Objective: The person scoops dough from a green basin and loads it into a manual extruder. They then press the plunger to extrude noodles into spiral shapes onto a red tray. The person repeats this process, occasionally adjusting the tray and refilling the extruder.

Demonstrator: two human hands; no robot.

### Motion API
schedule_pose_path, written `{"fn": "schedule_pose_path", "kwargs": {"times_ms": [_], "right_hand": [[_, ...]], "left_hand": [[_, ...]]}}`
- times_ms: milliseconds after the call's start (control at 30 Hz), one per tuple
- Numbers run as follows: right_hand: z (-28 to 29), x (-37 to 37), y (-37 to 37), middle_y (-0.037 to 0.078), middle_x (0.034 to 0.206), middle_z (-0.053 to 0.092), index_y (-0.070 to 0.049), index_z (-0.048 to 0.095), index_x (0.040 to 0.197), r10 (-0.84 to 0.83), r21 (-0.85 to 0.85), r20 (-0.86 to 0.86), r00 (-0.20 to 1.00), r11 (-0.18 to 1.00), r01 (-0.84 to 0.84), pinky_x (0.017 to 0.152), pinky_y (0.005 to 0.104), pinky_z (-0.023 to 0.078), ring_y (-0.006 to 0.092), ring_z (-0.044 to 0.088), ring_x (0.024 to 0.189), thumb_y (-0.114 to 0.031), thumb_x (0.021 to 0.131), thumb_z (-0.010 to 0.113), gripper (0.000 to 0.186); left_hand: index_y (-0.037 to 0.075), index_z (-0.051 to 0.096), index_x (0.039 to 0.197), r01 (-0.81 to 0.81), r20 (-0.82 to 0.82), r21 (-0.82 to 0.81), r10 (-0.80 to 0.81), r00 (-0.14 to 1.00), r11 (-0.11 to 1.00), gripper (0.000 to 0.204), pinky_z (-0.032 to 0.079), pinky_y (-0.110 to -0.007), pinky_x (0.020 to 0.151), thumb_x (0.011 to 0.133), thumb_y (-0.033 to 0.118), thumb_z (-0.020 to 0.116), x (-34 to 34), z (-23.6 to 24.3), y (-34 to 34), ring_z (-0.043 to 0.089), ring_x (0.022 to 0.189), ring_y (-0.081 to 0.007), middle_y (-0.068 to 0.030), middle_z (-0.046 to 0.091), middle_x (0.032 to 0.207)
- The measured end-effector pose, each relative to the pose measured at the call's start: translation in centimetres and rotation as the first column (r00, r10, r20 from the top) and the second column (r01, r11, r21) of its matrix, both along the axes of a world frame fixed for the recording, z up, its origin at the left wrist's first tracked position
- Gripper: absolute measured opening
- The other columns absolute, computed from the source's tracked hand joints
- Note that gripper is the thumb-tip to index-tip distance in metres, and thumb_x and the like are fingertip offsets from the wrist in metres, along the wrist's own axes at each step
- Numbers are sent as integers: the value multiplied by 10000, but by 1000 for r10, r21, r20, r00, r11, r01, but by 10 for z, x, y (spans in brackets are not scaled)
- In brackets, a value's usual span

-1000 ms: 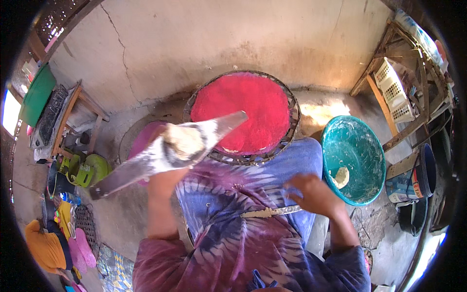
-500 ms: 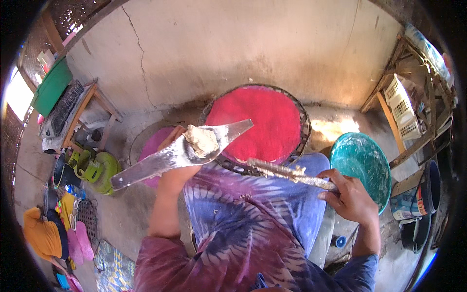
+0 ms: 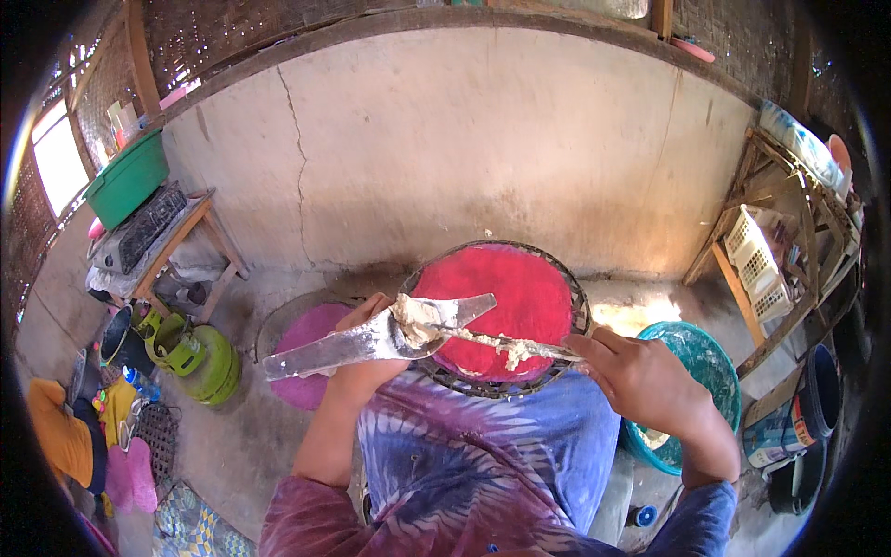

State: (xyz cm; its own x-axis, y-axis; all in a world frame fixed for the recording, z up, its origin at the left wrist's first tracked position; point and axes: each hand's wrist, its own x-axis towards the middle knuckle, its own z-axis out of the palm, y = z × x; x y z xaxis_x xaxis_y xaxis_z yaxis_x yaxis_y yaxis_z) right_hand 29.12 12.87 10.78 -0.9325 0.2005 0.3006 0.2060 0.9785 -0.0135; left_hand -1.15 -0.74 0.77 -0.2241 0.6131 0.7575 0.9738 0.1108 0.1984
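Note:
My left hand (image 3: 367, 377) grips a long, shiny flat metal plate (image 3: 320, 356) from beneath, its fingers curling up at the far edge. The plate is broad in the middle and narrows to both ends. A pale, sticky lump of dough (image 3: 415, 318) sits on its broad part. In my right hand (image 3: 642, 376) is a thin stick (image 3: 549, 351) coated with clinging dough, its left end against the lump. Both tools hang over a round woven tray (image 3: 584, 311) in front of my lap, covered with a bright red layer (image 3: 510, 283) whose material I cannot make out.
A teal basin (image 3: 691, 342) smeared with pale dough stands under my right forearm. A purple round thing (image 3: 302, 343) lies left of the tray. Farther left are a green gas cylinder (image 3: 213, 364) and a low bench (image 3: 181, 243). At right stands a wooden rack with a white basket (image 3: 754, 255).
The stick has swung left and up, from in front of the tray onto the dough lump. My right hand moved left with it. The view has tilted upward, showing more wall.

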Motion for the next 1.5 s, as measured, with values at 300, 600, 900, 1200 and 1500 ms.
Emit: {"fn": "schedule_pose_path", "kwargs": {"times_ms": [300, 600, 900, 1200, 1500], "right_hand": [[-6, -41, -5, 12, 705, 575, -121, 607, 1205, 26, 463, -12, 1000, 886, -17, 460, 300, 458, 140, 588, 551, -123, 764, 576, 442], [-3, -37, 0, 21, 724, 560, -110, 612, 1183, -83, 450, 96, 992, 893, 31, 443, 313, 459, 159, 587, 546, -116, 756, 572, 429], [-6, -55, 7, 38, 755, 612, -89, 614, 1154, 44, 419, -28, 999, 908, -28, 461, 315, 481, 189, 637, 591, -115, 757, 579, 399], [-11, -47, 1, 57, 767, 633, -84, 615, 1130, 7, 333, 26, 1000, 943, -15, 467, 336, 499, 208, 651, 589, -116, 771, 569, 363], [-9, -54, 9, 36, 722, 596, -106, 636, 1120, 46, 368, -41, 998, 929, -28, 460, 323, 479, 188, 637, 592, -112, 755, 577, 370]], "left_hand": [[61, 557, 809, 156, 152, -29, -150, 977, 987, 406, 475, -369, 632, 583, 280, 813, 22, 14, 10, 580, 699, -290, -103, 543, 755], [140, 648, 891, -133, -150, -122, 114, 982, 984, 235, 520, -378, 742, 735, 305, 710, -27, -10, 25, 625, 851, -242, -51, 637, 856], [132, 541, 806, -10, -9, -34, 10, 1000, 999, 328, 503, -349, 656, 657, 316, 768, -1, 9, 27, 583, 724, -243, -54, 555, 777], [155, 637, 881, -100, -140, -140, 80, 987, 985, 313, 510, -389, 705, 630, 286, 771, -14, -8, 25, 615, 800, -262, -55, 603, 829], [101, 561, 801, -92, -134, -100, 78, 988, 991, 342, 508, -385, 646, 574, 263, 758, 1, -2, 26, 610, 762, -275, -73, 560, 801]]}}
